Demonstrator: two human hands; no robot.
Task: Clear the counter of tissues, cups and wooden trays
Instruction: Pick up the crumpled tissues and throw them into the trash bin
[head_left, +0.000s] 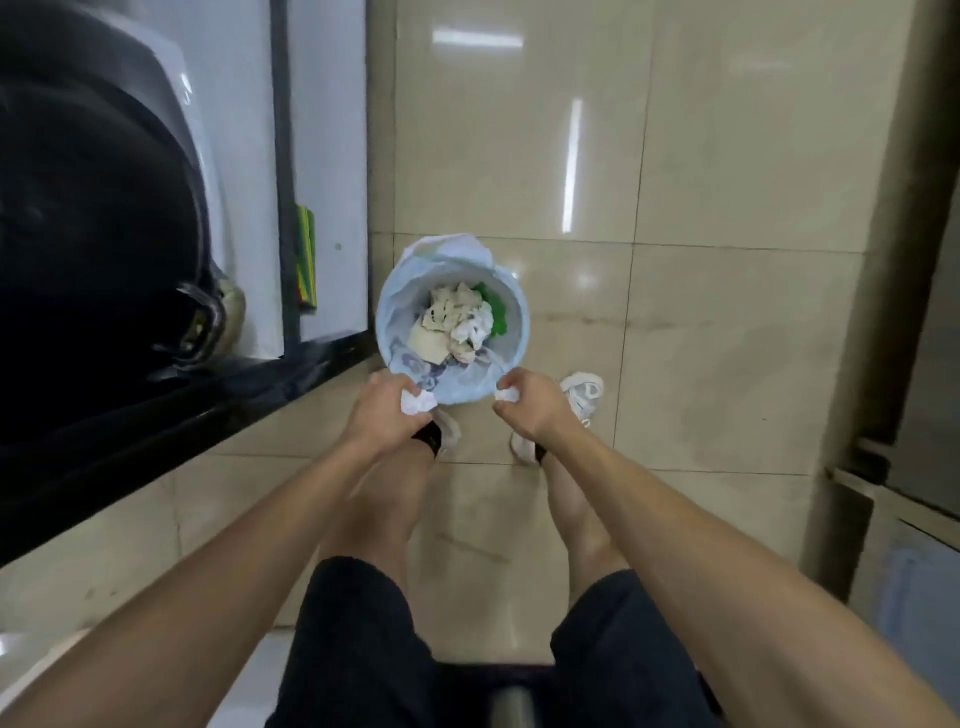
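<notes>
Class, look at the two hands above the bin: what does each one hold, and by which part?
Each grips a crumpled white tissue, bunched in curled fingers: left hand its tissue, right hand its tissue.

Indoor room: glossy beige tiled floor (675, 338), black-edged counter (156, 431), lined waste bin (511, 332).

Both my arms stretched fwd & down, bare forearms angled in toward each other, hands near level and apart. My left hand (387, 402) is back-up, fingers curled under, gripping a crumpled white tissue (418, 401) that pokes out on the thumb side. My right hand (530, 402) is also knuckles-up, fingers curled round a smaller tissue wad (506, 396), just its tip showing. Wrists roughly straight, both above my bare legs
</notes>
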